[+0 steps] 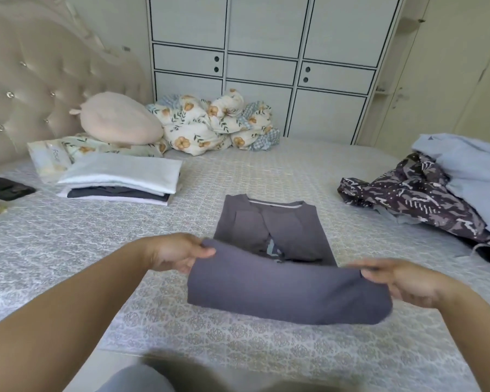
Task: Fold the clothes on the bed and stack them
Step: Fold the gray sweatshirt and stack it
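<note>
At the bottom edge a blurred grey shape sits nearest the camera, cut off by the frame and too soft to identify. Just beyond it, the grey shirt lies on the patterned bedspread, its near half lifted and doubled toward the collar; a printed motif on the far half is mostly covered by the fold. The left hand pinches the left corner of the raised edge, thumb on top and fingers curled beneath, largely hidden by cloth. The right hand grips the right corner, thumb over the fabric; motion blur smears its fingers. To the far left a folded stack of white and dark pieces rests near the pillows. On the right, unfolded clothes, a dark patterned garment and a pale blue one, lie heaped and run out of frame. A dark phone lies at the left edge.
</note>
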